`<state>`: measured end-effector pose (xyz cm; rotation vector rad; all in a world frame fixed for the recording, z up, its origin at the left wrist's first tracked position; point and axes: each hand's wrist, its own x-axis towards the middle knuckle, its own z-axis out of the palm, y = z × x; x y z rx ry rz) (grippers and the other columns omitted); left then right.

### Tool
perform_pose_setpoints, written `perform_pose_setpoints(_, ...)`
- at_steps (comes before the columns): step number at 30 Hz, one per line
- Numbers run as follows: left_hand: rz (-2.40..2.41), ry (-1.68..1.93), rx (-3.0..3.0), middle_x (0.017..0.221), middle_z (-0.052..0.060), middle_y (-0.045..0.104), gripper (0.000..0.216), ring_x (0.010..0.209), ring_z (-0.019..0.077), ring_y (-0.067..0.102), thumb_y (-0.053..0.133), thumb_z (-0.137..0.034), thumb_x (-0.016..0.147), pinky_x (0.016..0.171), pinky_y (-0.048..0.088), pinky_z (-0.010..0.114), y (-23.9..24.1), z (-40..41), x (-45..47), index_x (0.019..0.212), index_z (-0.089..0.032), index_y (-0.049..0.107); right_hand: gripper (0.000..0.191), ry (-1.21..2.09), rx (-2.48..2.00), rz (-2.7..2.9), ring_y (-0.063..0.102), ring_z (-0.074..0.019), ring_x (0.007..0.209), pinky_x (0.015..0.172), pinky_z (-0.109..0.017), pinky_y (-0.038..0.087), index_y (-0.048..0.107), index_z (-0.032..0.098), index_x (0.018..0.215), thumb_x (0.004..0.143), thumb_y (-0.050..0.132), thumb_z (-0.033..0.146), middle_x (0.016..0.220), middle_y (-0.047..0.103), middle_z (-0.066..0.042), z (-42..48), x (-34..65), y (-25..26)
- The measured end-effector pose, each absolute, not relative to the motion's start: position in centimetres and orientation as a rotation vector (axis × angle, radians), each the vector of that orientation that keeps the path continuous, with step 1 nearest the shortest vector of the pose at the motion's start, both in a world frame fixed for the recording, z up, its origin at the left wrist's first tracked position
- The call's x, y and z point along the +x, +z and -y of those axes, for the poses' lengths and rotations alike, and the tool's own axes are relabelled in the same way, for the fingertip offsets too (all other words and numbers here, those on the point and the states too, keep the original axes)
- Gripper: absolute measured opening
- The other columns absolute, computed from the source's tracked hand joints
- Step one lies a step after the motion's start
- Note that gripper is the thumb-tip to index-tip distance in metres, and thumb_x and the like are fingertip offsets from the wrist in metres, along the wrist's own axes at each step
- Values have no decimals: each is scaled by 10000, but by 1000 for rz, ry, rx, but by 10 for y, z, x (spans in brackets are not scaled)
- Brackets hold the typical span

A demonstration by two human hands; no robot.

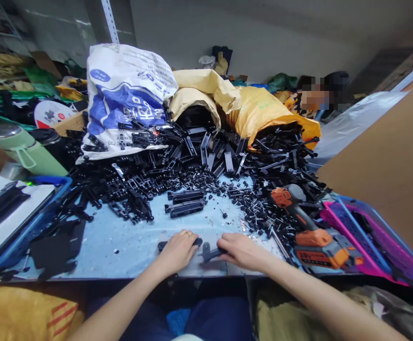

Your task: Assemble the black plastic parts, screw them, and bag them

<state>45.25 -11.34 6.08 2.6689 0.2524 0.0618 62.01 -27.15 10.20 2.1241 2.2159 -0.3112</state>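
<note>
Near the table's front edge, my left hand [178, 251] is closed over a black plastic bar [162, 246]. Rounded ends stick out on both sides of the fingers, and the middle is covered. To its right, my right hand [244, 251] grips a dark plastic piece with a forked end [209, 254], which points toward my left hand. The two parts are close together; I cannot tell whether they touch. Farther back lie two assembled black bar-shaped pieces [185, 207], side by side. Small screws and black bits [259, 215] are heaped behind and to the right.
An orange and black cordless drill [313, 232] is on the right beside a pink basket [334, 218]. Behind the heaps of black parts stand a white and blue sack [128, 90] and a yellow sack [263, 111]. At left are a blue tray [62, 184] and green bottle [32, 151].
</note>
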Motion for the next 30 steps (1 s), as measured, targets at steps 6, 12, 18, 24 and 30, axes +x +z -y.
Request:
perform_pose_setpoints(6, -233, 60, 2677, 1050, 76, 538, 418, 1003, 243, 466, 464, -440, 789, 858, 362, 382, 68, 118, 451, 1127, -196, 457, 321, -254, 2231, -2150, 524, -155, 748, 596, -252, 322, 516, 199, 901, 896, 331, 461, 823, 549, -30, 275, 595, 73)
perform_pose_setpoints(12, -267, 185, 2651, 970, 71, 551, 561, 893, 245, 518, 599, -542, 641, 773, 393, 360, 68, 118, 443, 1045, -186, 442, 212, -27, 2329, -2086, 505, -181, 765, 597, -282, 308, 507, 203, 928, 888, 401, 382, 833, 547, -42, 275, 576, 90)
perform_pose_setpoints(18, -219, 276, 2616, 878, 55, 574, 376, 811, 213, 544, 556, -466, 714, 702, 404, 322, 64, 118, 440, 950, -184, 478, 200, 32, 2263, -2143, 494, -192, 777, 615, -296, 301, 504, 199, 925, 889, 408, 370, 842, 548, -48, 268, 573, 103)
perform_pose_setpoints(24, -335, 179, 2610, 867, 61, 581, 375, 824, 242, 548, 587, -450, 693, 693, 411, 341, 68, 122, 445, 937, -182, 493, 232, -2, 2310, -2139, 496, -182, 779, 627, -294, 311, 520, 198, 913, 884, 408, 400, 840, 549, -42, 267, 588, 92)
perform_pose_setpoints(30, -253, 182, 2473, 1121, 116, 521, 392, 1080, 257, 453, 414, -393, 842, 892, 359, 393, 80, 127, 525, 1166, -173, 430, 297, -47, 2458, -2080, 497, -193, 814, 692, -308, 345, 559, 182, 908, 883, 389, 425, 838, 570, -48, 283, 604, 61)
